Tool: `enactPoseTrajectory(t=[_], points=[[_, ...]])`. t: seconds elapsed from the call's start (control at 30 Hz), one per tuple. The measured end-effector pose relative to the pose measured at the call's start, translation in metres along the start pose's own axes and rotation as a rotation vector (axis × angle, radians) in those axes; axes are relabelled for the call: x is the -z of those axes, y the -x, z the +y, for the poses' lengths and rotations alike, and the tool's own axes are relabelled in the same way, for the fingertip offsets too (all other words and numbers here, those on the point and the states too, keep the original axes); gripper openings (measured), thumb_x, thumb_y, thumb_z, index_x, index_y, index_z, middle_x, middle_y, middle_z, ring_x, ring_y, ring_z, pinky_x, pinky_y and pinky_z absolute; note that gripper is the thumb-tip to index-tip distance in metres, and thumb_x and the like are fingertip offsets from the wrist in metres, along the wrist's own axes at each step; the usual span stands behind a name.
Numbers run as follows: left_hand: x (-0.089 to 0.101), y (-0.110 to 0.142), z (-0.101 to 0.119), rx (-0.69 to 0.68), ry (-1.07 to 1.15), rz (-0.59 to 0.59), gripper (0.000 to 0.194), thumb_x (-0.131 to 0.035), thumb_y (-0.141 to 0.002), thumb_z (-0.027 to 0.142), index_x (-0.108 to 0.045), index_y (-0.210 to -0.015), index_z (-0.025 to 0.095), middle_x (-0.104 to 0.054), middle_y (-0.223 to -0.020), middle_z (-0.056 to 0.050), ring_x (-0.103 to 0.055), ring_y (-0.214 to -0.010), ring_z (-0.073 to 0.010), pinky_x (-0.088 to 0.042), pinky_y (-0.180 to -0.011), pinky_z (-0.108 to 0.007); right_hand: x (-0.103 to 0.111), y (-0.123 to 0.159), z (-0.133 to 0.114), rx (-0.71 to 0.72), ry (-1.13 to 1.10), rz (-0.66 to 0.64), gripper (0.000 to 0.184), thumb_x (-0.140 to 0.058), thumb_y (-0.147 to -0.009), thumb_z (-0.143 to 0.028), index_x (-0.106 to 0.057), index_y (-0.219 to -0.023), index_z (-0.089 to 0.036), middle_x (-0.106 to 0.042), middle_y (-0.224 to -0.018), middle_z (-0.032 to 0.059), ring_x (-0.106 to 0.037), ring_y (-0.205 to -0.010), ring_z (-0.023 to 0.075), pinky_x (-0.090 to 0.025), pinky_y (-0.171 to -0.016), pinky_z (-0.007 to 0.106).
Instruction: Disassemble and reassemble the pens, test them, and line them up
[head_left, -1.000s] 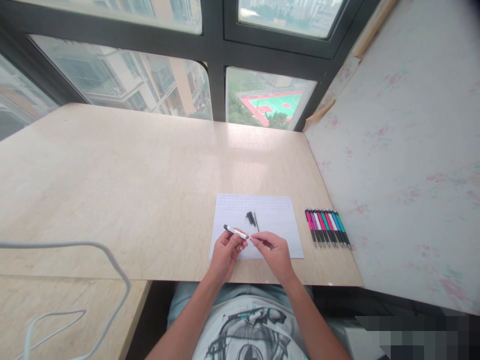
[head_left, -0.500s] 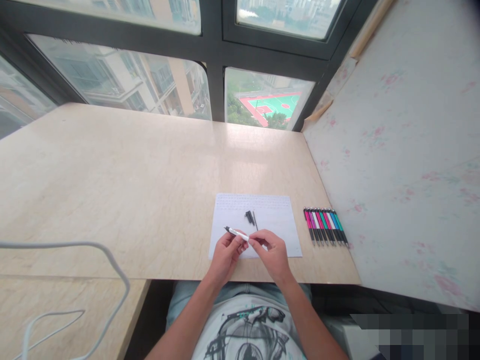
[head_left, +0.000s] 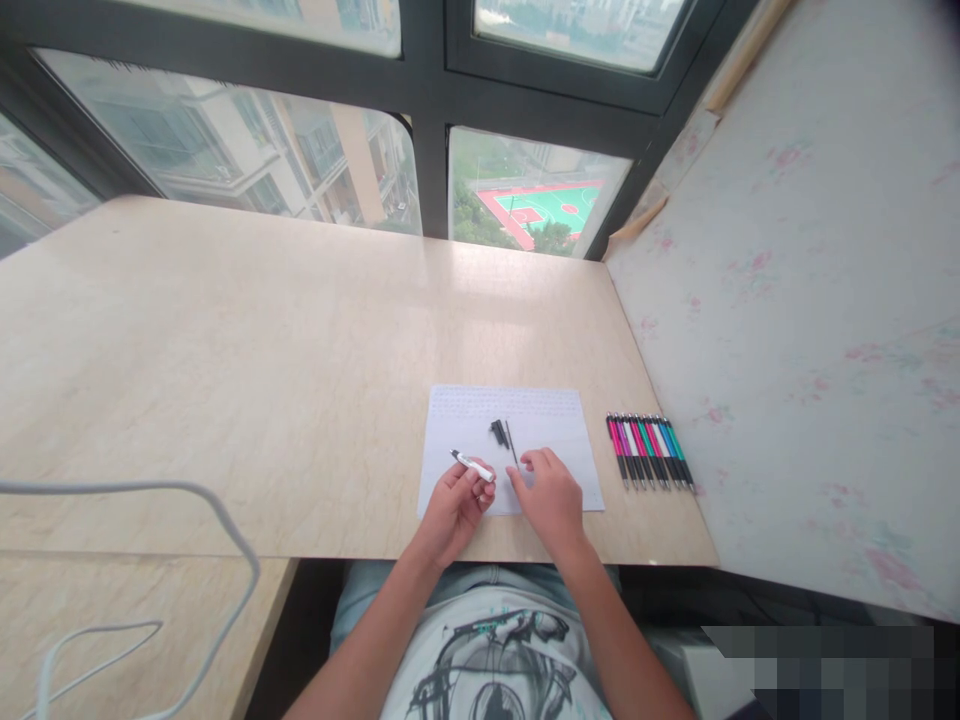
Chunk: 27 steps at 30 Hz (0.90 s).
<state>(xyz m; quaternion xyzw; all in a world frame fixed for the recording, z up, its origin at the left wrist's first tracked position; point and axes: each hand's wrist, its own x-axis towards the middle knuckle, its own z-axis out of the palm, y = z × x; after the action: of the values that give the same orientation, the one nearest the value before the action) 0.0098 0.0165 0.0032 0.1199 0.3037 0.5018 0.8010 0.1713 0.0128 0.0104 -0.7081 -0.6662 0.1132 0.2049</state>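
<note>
My left hand (head_left: 457,505) is closed around a white pen barrel (head_left: 475,467) with a dark tip that points up and to the left. To its right, my right hand (head_left: 551,495) has its thumb and index finger apart, with nothing visible between them. Its fingertips are close to the lower end of a thin dark pen refill (head_left: 510,436) on the paper; whether they touch it I cannot tell. Just left of the refill lie small black pen parts (head_left: 499,433). All of these are over a white sheet of paper (head_left: 559,425) with faint writing along its top.
Several colourful pens (head_left: 649,450) lie side by side in a row right of the paper, near the flowered wall (head_left: 810,300). A grey cable (head_left: 225,520) loops at the lower left. Behind the tabletop (head_left: 262,350) stands a dark window frame (head_left: 431,170).
My right hand was pinching at the near end of the white barrel; it has come away, and its fingers have spread towards the refill. The left hand still holds the barrel.
</note>
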Motion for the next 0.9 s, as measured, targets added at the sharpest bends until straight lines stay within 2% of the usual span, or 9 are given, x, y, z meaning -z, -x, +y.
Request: enactPoseTrajectory(t=[0.1,0.2,0.37,0.57,0.77,0.9], points=[[0.000,0.000,0.001,-0.006,0.050,0.015,0.020,-0.078,-0.077,0.025,-0.067,-0.090,0.014,-0.062,-0.083,-0.002,-0.055,-0.066,-0.0066,-0.047,-0.062,-0.017,-0.003,-0.003,-0.006,-0.035,0.150,-0.039,0.008,-0.060,-0.089,-0.028,-0.062,-0.087,-0.020,-0.065,-0.087,0.0049,-0.062,-0.079,0.0187,-0.036,-0.056,0.025],[0.001,0.000,0.002,-0.005,0.100,0.015,0.021,-0.078,-0.077,0.025,-0.067,-0.089,0.014,-0.062,-0.083,-0.002,-0.054,-0.065,-0.0057,-0.047,-0.061,-0.016,-0.004,-0.008,-0.010,-0.071,0.250,-0.084,0.012,-0.054,-0.092,-0.023,-0.062,-0.083,-0.020,-0.066,-0.085,0.0058,-0.062,-0.070,0.0172,-0.032,-0.053,0.026],[0.004,0.000,0.003,0.005,0.167,0.016,0.018,-0.077,-0.077,0.025,-0.067,-0.088,0.015,-0.059,-0.083,-0.001,-0.052,-0.064,-0.0052,-0.049,-0.062,-0.016,0.003,-0.015,-0.014,-0.120,0.317,-0.169,0.018,-0.052,-0.094,-0.024,-0.063,-0.082,-0.019,-0.067,-0.084,0.0083,-0.064,-0.069,0.0183,-0.033,-0.054,0.026],[0.004,0.001,0.007,0.029,0.264,-0.006,0.015,-0.073,-0.080,0.021,-0.064,-0.090,0.015,-0.056,-0.083,0.000,-0.051,-0.065,-0.0049,-0.048,-0.062,-0.015,0.008,-0.018,-0.019,-0.113,0.320,-0.152,0.011,-0.057,-0.091,-0.026,-0.064,-0.086,-0.018,-0.068,-0.088,0.0100,-0.066,-0.078,0.0223,-0.036,-0.055,0.027],[-0.012,0.012,0.016,0.076,0.371,-0.034,0.010,-0.068,-0.084,0.019,-0.060,-0.089,0.014,-0.054,-0.081,-0.001,-0.051,-0.063,-0.0044,-0.046,-0.059,-0.014,0.005,-0.024,-0.027,-0.194,0.324,-0.195,0.016,-0.051,-0.092,-0.022,-0.066,-0.086,-0.016,-0.069,-0.087,0.0120,-0.067,-0.074,0.0205,-0.037,-0.057,0.027],[-0.025,0.019,0.022,0.092,0.504,-0.018,0.002,-0.057,-0.091,0.014,-0.057,-0.090,0.014,-0.051,-0.079,0.000,-0.050,-0.061,-0.0030,-0.045,-0.057,-0.010,0.010,-0.026,-0.026,-0.251,0.241,-0.186,0.015,-0.053,-0.088,-0.021,-0.066,-0.082,-0.017,-0.070,-0.086,0.0090,-0.067,-0.075,0.0197,-0.039,-0.060,0.027]])
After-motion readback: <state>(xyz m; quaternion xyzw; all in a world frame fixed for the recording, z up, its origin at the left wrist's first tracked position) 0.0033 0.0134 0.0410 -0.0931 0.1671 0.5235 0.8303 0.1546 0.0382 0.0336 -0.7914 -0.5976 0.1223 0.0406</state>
